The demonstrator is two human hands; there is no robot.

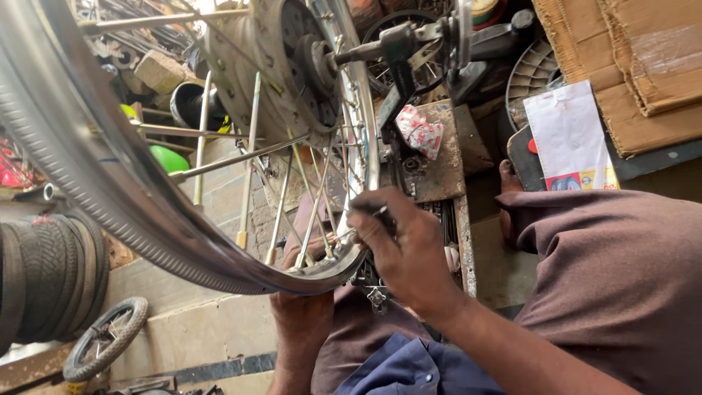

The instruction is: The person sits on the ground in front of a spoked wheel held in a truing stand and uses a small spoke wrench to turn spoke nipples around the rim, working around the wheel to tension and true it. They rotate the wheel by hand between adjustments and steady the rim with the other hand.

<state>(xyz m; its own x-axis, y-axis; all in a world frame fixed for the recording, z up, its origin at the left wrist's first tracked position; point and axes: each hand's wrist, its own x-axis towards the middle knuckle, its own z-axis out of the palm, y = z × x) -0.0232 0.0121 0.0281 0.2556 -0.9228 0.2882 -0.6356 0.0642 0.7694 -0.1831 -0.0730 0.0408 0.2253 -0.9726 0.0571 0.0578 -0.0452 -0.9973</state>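
Right forearm enters from lower right, sleeve brown, wrist bent toward the wheel. Right hand [402, 249]: fingers curled narrow, pinching a small dark tool [373, 211] against the wheel rim [131, 212] where the spokes [281, 212] meet it. Left hand [301, 318]: below the rim's lowest arc, fingers hidden behind the rim; how far open, cannot tell. Wheel stands on a truing stand [398, 55], hub [292, 51] at top centre. Worktop [446, 157] just behind the rim, a crumpled red-and-white rag [419, 130] on it. Stacked tyres [47, 278] at left; a small wheel [106, 338] well apart, lower left.
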